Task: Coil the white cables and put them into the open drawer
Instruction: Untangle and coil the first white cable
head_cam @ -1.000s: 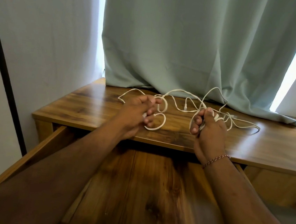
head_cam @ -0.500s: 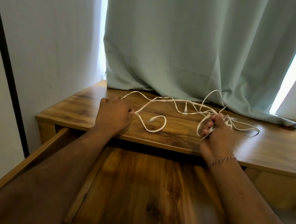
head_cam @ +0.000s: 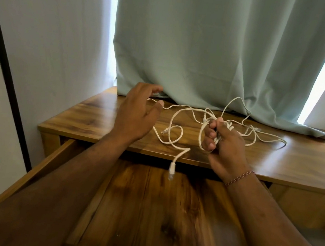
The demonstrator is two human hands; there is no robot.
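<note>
Tangled white cables (head_cam: 179, 122) lie spread across the wooden desk top (head_cam: 89, 119). One flat cable end with a clear plug (head_cam: 171, 171) hangs over the desk's front edge above the open drawer (head_cam: 148, 211). My right hand (head_cam: 223, 143) is closed around a bunch of cable loops near the desk's middle. My left hand (head_cam: 138, 112) hovers over the left part of the desk, fingers spread, holding nothing; a thin cable strand runs just beneath its fingertips.
A pale green curtain (head_cam: 215, 48) hangs behind the desk, its hem resting on the back of the desk top. A white wall with a black vertical strip (head_cam: 7, 66) is at the left. The drawer's left wall (head_cam: 31, 181) juts out toward me.
My left hand let go of the cable, lifted and moved back-right with fingers spread. A plug end slid over the desk's front edge. My right hand stays closed on its bunch.
</note>
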